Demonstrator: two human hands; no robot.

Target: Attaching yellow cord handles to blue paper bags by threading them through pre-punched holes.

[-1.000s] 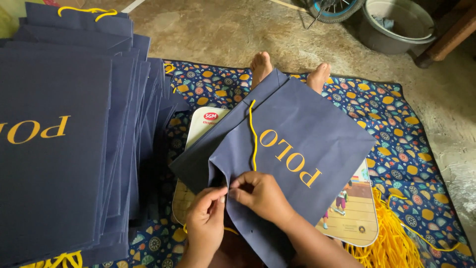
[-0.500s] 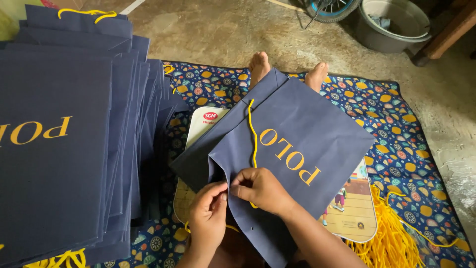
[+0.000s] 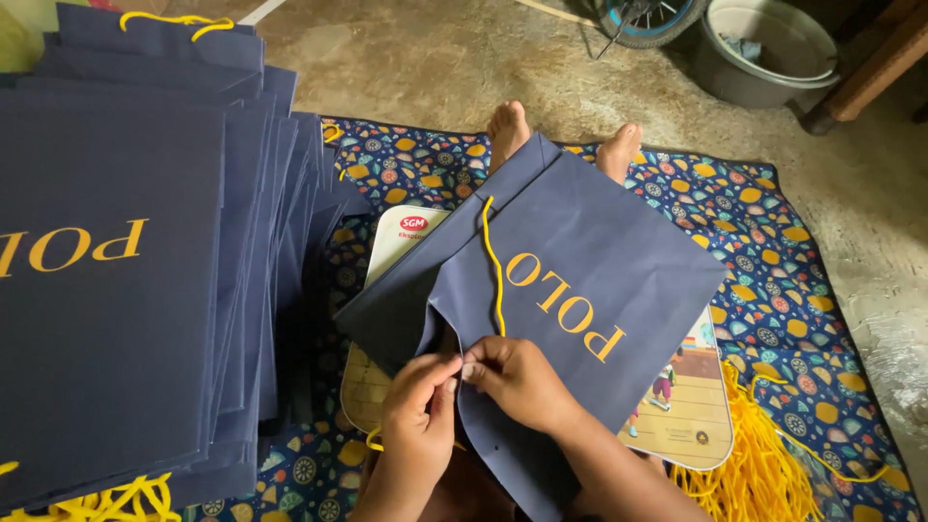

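A navy paper bag with gold lettering lies tilted across my lap, over a white picture board. A yellow cord runs down its face to the near top edge. My left hand and my right hand meet at that edge, fingertips pinched together on the cord's end and the bag's rim. My bare feet stick out beyond the bag's far end.
A tall stack of the same navy bags fills the left side, yellow cords poking out. A bundle of loose yellow cords lies at the lower right. Everything rests on a patterned blue mat; a grey basin and a wheel stand beyond it.
My hands have stayed at the bag's near edge, fingers working slightly closer together on the cord. The bag has barely shifted.
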